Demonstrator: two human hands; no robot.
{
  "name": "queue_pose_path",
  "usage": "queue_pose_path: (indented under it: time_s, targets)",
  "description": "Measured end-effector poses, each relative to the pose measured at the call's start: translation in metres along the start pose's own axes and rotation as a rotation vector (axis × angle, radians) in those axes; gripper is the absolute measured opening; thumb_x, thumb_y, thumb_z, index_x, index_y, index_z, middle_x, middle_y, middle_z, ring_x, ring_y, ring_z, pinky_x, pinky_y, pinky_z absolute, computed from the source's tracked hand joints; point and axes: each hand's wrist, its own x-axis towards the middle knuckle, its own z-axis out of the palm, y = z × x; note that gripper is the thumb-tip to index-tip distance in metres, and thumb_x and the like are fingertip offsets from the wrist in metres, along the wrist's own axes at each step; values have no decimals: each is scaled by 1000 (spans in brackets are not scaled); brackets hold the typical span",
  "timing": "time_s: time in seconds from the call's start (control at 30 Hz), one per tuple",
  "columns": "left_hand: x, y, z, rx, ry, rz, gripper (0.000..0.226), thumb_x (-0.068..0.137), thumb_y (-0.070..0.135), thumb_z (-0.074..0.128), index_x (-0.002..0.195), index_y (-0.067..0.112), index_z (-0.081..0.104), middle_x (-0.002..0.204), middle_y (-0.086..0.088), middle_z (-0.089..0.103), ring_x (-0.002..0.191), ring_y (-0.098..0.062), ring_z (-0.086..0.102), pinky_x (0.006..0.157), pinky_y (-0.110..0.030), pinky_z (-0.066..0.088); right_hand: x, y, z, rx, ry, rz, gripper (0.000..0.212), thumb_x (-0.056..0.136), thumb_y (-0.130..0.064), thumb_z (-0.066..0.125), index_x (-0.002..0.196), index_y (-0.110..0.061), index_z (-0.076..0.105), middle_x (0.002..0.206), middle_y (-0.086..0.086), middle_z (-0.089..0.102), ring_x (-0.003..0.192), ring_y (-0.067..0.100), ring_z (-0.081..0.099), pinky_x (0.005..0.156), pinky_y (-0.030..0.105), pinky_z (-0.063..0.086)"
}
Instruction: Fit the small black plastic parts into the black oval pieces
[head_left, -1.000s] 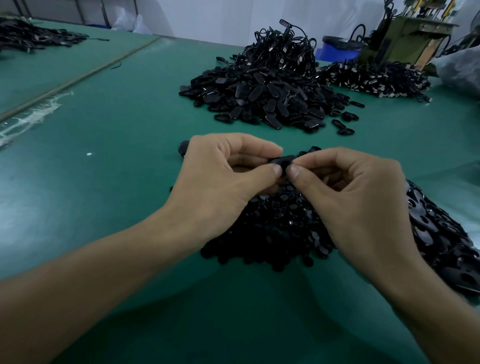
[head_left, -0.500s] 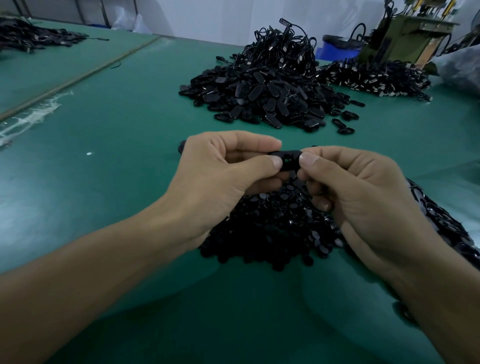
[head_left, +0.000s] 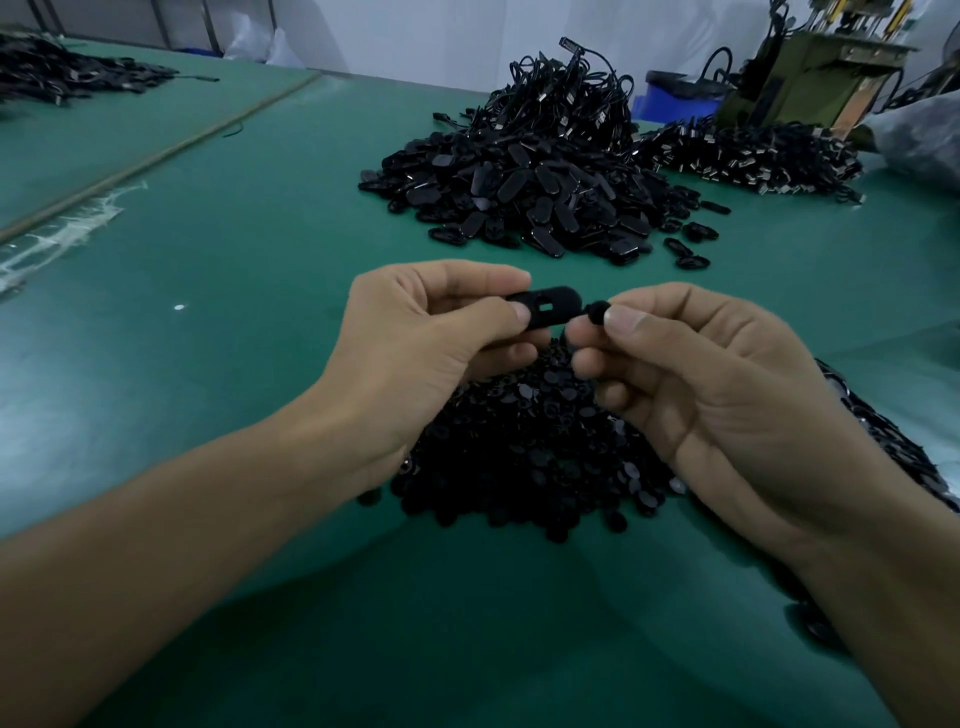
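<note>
My left hand (head_left: 421, 353) pinches a black oval piece (head_left: 550, 309) between thumb and fingers, its small rectangular hole facing up. My right hand (head_left: 717, 384) pinches a small black plastic part (head_left: 595, 313) between thumb and forefinger, right beside the oval's right end. Both are held above a heap of small black parts (head_left: 530, 447) on the green table (head_left: 234, 249). More black pieces (head_left: 883, 441) lie along my right forearm, partly hidden by it.
A large pile of black oval pieces (head_left: 519, 197) lies farther back, with corded parts (head_left: 566, 93) heaped behind it and a pile of metal-tipped pieces (head_left: 748, 156) to the right. A green machine (head_left: 810, 78) stands at back right. Another dark pile (head_left: 67, 73) lies far left.
My hands have drawn slightly apart. The oval piece now shows fully in my left hand, and my right hand holds a small part at its right end.
</note>
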Motion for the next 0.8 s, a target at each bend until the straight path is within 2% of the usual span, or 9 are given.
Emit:
queue_pose_path:
  time_s: [0.2, 0.3, 0.4, 0.47, 0.6, 0.7, 0.8]
  targets:
    - [2, -2, -4, 39, -21, 65, 20, 85, -11, 67, 83, 8, 74, 79, -16, 76, 71, -23, 76, 63, -21, 58, 1, 2, 0, 86, 4, 28, 10, 70, -15, 71, 80, -13, 70, 79, 10, 74, 62, 11, 67, 56, 18, 53]
    - [1, -3, -4, 106, -46, 116, 25, 84, -11, 69, 80, 13, 76, 76, -13, 76, 68, -20, 75, 62, -22, 58, 1, 4, -1, 61, 22, -2, 13, 68, -15, 75, 80, -15, 73, 81, 13, 75, 65, 15, 70, 57, 19, 54]
    - [-1, -3, -4, 182, -68, 174, 24, 80, -6, 74, 79, 17, 78, 72, -7, 75, 66, -16, 73, 65, -23, 60, 1, 4, -1, 16, 35, -40, 21, 69, -14, 75, 89, -10, 72, 83, 14, 76, 68, 17, 73, 61, 19, 56]
    - [-3, -3, -4, 218, -79, 191, 21, 79, -3, 74, 81, 18, 77, 72, -6, 75, 67, -17, 74, 66, -24, 60, 0, 5, 0, -64, 55, -79, 21, 70, -15, 74, 91, -9, 73, 82, 14, 77, 69, 18, 74, 63, 20, 58]
    - [-4, -3, -3, 269, -81, 208, 25, 83, -9, 74, 82, 16, 76, 71, -5, 76, 69, -20, 75, 65, -22, 59, -2, 8, 4, -330, 111, -222, 7, 80, -10, 75, 84, -15, 75, 76, 7, 76, 67, 14, 72, 65, 20, 58]
    - [-5, -2, -1, 284, -86, 212, 25, 82, -9, 74, 83, 16, 76, 71, -5, 76, 69, -20, 75, 64, -23, 60, -2, 9, 5, -517, 142, -333, 15, 84, -10, 76, 82, -25, 75, 74, -4, 75, 64, 3, 66, 62, 13, 51]
    - [-7, -2, 1, 285, -102, 212, 23, 82, -9, 74, 84, 15, 76, 72, -6, 76, 70, -22, 76, 64, -23, 60, -3, 10, 4, -575, 165, -369, 15, 86, -11, 75, 83, -26, 75, 74, -3, 74, 64, 3, 63, 61, 15, 51]
